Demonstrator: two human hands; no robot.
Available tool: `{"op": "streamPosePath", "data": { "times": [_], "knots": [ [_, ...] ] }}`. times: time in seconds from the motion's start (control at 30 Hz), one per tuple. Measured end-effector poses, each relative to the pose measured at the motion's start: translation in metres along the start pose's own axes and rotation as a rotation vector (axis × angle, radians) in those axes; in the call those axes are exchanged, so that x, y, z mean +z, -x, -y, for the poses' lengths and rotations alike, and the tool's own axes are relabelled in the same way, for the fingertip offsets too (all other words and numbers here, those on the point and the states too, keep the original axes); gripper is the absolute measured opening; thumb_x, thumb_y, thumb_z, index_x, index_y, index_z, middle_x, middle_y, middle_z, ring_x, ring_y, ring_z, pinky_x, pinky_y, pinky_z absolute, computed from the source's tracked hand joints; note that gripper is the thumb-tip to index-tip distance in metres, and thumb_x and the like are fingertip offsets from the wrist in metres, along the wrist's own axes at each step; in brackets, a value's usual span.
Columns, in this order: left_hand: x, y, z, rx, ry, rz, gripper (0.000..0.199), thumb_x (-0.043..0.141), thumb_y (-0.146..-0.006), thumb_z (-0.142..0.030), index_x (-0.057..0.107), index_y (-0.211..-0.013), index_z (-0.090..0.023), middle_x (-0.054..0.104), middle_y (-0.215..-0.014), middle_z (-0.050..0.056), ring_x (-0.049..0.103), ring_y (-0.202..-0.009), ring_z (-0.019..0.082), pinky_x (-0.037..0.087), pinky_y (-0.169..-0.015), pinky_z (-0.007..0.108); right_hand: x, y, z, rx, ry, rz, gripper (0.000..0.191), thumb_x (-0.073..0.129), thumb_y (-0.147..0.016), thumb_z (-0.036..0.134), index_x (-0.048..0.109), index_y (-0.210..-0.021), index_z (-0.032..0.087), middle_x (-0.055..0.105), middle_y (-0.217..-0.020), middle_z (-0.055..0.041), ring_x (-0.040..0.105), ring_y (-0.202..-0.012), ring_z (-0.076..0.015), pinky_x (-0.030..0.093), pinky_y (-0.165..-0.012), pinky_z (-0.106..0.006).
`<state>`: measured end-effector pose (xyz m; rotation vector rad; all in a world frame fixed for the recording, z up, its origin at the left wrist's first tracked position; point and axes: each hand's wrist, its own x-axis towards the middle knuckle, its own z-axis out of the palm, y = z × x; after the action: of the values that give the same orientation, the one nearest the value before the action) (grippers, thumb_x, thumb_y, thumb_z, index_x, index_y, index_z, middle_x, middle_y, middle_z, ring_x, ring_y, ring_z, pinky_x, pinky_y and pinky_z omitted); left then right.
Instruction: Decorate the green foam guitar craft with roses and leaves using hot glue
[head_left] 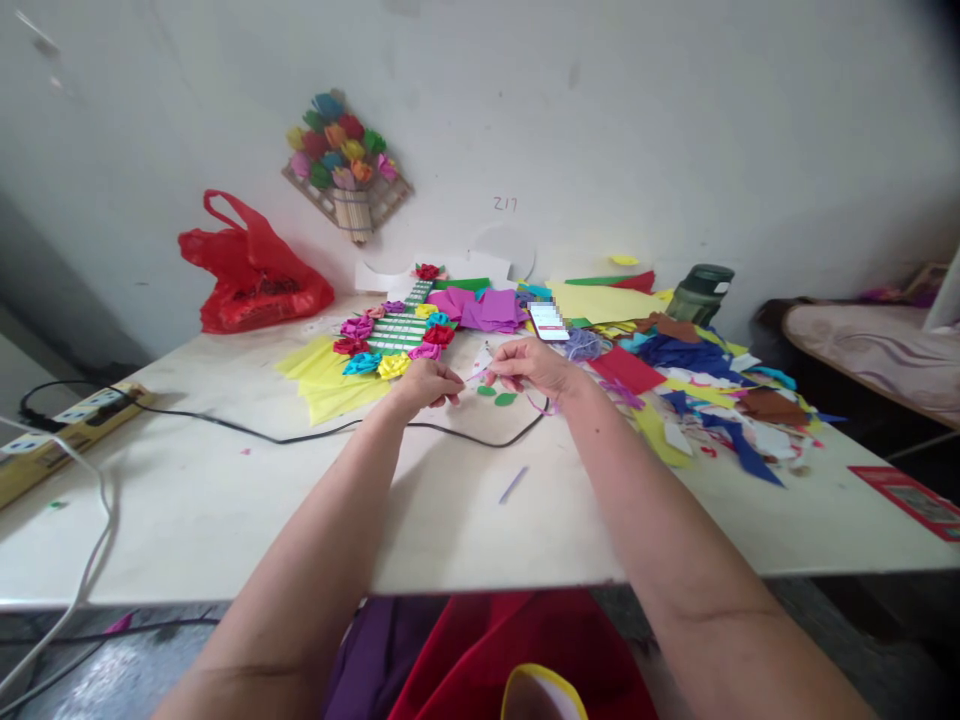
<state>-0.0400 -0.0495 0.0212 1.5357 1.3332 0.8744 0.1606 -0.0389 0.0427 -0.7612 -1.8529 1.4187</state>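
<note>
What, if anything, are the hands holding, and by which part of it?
A thin purple strand, pinched on either side of its visible stretch by the left hand and right hand; whether at its ends cannot be told.

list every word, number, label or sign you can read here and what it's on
"217" (first character could be a "Z"): handwritten on the wall
Phone screen: too small to read, partly pixelated
Red card at the right edge: too blurred to read
White label on the bottle: too small to read
</note>
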Motion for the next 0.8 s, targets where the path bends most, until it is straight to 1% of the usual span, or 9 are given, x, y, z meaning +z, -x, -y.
{"op": "streamPosePath", "data": {
  "times": [0.27, 0.43, 0.63, 0.8],
  "knots": [
    [-0.004, -0.004, 0.007, 0.052, 0.152, -0.085, 0.006, 0.062, -0.062, -0.013, 0.059, -0.057, -0.010, 0.053, -0.038, 0.001, 0.033, -0.029, 0.004, 0.020, -0.032, 0.019, -0.004, 0.004, -0.005, 0.093, 0.100, 0.080, 0.025, 0.068, -0.065, 0.034, 0.060, -0.063, 0.011, 0.066, -0.067, -0.0063, 0.048, -0.045, -0.0058, 0.036, -0.042, -0.019],
    [-0.008, -0.004, 0.010, 0.093, 0.192, -0.099, 0.008, 0.063, -0.060, -0.015, 0.058, -0.056, -0.010, 0.053, -0.039, 0.001, 0.034, -0.029, 0.004, 0.020, -0.032, 0.019, -0.007, 0.004, -0.010, 0.136, 0.146, 0.117, 0.025, 0.068, -0.066, 0.035, 0.060, -0.063, 0.011, 0.066, -0.067, -0.0058, 0.049, -0.046, -0.0061, 0.036, -0.045, -0.020],
    [-0.010, -0.006, 0.013, 0.119, 0.234, -0.092, 0.009, 0.063, -0.061, -0.017, 0.059, -0.059, -0.010, 0.055, -0.041, 0.002, 0.035, -0.029, 0.004, 0.022, -0.032, 0.019, -0.008, 0.004, -0.017, 0.171, 0.182, 0.098, 0.026, 0.068, -0.065, 0.035, 0.059, -0.062, 0.011, 0.065, -0.067, -0.0052, 0.050, -0.047, -0.0061, 0.037, -0.045, -0.019],
    [-0.010, -0.003, 0.011, 0.117, 0.243, -0.080, 0.011, 0.064, -0.062, -0.019, 0.058, -0.060, -0.010, 0.055, -0.043, 0.002, 0.037, -0.030, 0.004, 0.023, -0.032, 0.018, -0.012, 0.001, -0.026, 0.192, 0.189, 0.087, 0.024, 0.068, -0.065, 0.033, 0.059, -0.062, 0.011, 0.066, -0.067, -0.0055, 0.050, -0.048, -0.0062, 0.038, -0.045, -0.019]
  ]
}}
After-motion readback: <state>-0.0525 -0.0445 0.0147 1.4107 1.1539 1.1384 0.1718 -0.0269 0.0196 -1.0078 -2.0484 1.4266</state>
